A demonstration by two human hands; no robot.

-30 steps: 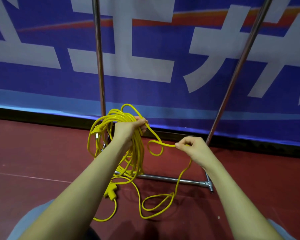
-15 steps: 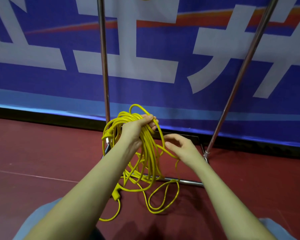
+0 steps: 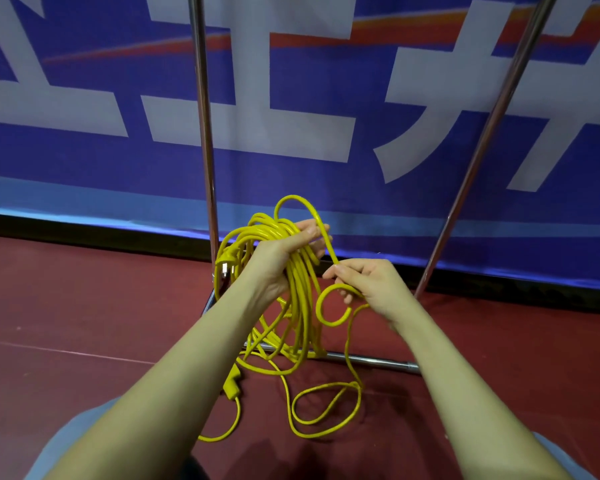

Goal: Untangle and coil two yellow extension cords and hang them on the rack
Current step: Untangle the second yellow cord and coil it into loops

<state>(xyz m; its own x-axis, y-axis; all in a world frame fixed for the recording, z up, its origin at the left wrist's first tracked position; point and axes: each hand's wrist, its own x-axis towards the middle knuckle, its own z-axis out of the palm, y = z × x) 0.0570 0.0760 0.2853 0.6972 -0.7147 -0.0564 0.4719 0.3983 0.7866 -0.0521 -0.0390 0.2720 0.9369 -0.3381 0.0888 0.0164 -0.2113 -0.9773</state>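
At the bottom centre of the frame, slack cord point(image 3: 326, 410) lay in loose loops on the red floor point(image 3: 84, 341), with a plug body point(image 3: 232, 382) at lower centre-left. Just above, the right hand point(image 3: 371, 285) was closed in a pinch on the running strand, where a small curl had formed (a likely kink). At mid-frame the left hand point(image 3: 278, 261) was wrapped round the gathered coil point(image 3: 302, 292), its loops hanging toward the rack's base bar point(image 3: 368, 360). The step would be judged best done if the curl were twisted out before the next loop was laid, each loop being matched in length. Beyond, the rack uprights point(image 3: 205, 133) stood before a blue banner point(image 3: 291, 168).
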